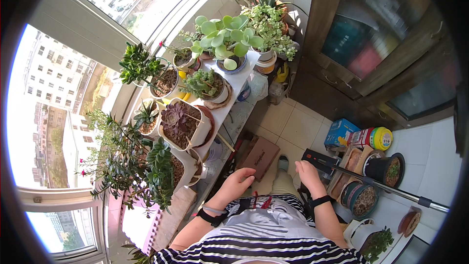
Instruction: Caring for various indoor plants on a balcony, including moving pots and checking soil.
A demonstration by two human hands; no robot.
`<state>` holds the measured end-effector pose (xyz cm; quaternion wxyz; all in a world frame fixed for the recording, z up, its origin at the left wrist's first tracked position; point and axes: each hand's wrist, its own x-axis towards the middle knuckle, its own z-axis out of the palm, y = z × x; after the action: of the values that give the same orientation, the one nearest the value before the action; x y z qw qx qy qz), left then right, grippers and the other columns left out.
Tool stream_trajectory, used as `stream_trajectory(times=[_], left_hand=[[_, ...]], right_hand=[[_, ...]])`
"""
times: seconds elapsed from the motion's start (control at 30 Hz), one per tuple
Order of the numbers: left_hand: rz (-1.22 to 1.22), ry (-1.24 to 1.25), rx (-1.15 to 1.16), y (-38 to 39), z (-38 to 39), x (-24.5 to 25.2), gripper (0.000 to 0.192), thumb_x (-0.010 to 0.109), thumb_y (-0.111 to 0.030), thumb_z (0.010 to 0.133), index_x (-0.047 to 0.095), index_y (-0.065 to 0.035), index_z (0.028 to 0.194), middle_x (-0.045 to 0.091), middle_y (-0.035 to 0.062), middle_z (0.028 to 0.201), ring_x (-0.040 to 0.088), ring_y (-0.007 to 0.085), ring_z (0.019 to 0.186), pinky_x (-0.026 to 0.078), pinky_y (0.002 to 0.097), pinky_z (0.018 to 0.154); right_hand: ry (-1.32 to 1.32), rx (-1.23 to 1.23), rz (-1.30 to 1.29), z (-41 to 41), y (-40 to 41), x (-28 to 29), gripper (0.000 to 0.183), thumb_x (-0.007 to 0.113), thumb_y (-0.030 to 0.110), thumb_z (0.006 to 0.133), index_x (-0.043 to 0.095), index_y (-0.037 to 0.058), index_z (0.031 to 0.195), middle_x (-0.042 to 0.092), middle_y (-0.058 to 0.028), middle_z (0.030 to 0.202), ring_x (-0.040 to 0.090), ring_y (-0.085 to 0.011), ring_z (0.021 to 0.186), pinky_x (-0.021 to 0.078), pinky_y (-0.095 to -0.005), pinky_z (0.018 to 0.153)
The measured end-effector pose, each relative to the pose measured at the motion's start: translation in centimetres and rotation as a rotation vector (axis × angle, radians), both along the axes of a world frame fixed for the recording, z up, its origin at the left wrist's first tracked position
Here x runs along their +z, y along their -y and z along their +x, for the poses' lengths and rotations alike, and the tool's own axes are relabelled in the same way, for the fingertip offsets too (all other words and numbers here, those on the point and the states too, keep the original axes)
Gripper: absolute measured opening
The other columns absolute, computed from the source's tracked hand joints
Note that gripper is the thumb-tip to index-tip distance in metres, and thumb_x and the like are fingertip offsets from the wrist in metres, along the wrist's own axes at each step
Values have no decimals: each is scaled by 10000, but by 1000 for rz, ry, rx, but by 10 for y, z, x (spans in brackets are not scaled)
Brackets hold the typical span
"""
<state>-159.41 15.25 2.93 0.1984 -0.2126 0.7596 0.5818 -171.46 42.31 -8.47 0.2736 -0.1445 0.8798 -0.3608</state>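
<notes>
My left hand (236,185) hangs over the near end of a reddish-brown cardboard box (259,156) on the floor; its thumb and fingers are apart and nothing shows between them. Off to the right, my right hand (307,172) has its fingers curled, near a black-and-orange case (316,160); whether it holds anything small cannot be told. Left of my hands, a white shelf (228,99) carries potted succulents, among them a purple rosette succulent (174,116) in a white square pot and a round-leaved plant (223,36) in a blue-rimmed pot.
Windows line the left side. At right stand a black plant pot (377,170), a teal pot (361,198), a yellow-lidded container (381,138) and a blue box (339,132). A metal pole (395,190) crosses there. A dark wooden glass-fronted cabinet (326,77) stands ahead.
</notes>
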Motion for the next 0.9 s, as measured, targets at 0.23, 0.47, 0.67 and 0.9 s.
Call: stream_trajectory(times=[0.23,0.47,0.67,0.9], left_hand=[[-139,-30,186,-9,-32,6,243,612,-183,967,648,6,1115,698,79,1025,640,152,911,508,295,816],[40,41,410,-8,-33,-7,222,586,-236,1003,633,-20,989,680,18,934,578,82,897,463,243,837],[-54,34,412,-6,-29,4,283,625,-291,971,640,-15,910,689,30,833,587,98,766,475,271,704],[-85,51,455,6,-9,5,388,605,-379,972,627,-19,827,656,34,728,537,112,658,442,281,620]], right_hand=[[99,149,49,-58,-15,-21,465,429,361,995,604,12,742,632,-157,806,619,-349,818,465,-438,744],[85,309,74,-81,4,-33,485,423,361,994,619,19,712,640,-169,815,621,-367,836,467,-452,764],[70,365,70,-90,31,-28,482,423,353,994,616,14,710,640,-175,819,614,-371,835,466,-455,769],[71,398,-38,-99,79,-3,464,426,332,1010,589,4,725,621,-197,834,588,-397,831,456,-479,754]])
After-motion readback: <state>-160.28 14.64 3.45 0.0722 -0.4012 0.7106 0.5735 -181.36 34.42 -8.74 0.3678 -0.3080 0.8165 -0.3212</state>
